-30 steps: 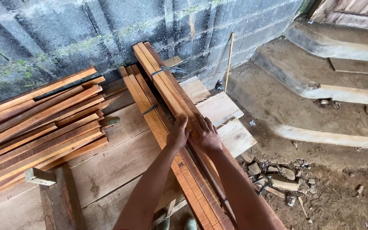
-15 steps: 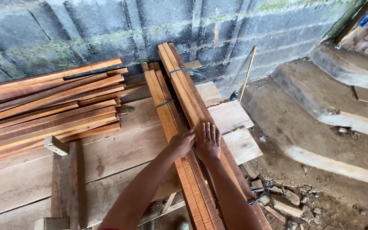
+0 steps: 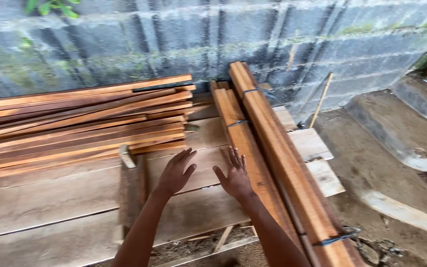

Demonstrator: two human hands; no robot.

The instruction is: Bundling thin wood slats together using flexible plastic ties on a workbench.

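Here, seen from above, two bare hands hover with fingers spread, gripping nothing, over wide pale planks laid as a platform. The left hand is above the planks; the right hand is just beside a strapped bundle of reddish wooden slats. A second strapped bundle lies against that bundle's far side. Left of the bundles, across the planks, loose slats are stacked by a grey block wall.

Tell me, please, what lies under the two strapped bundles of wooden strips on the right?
The strapped bundles lie on wide pale planks, whose ends show at the right. Under the planks a thin wooden support shows; the rest is covered.
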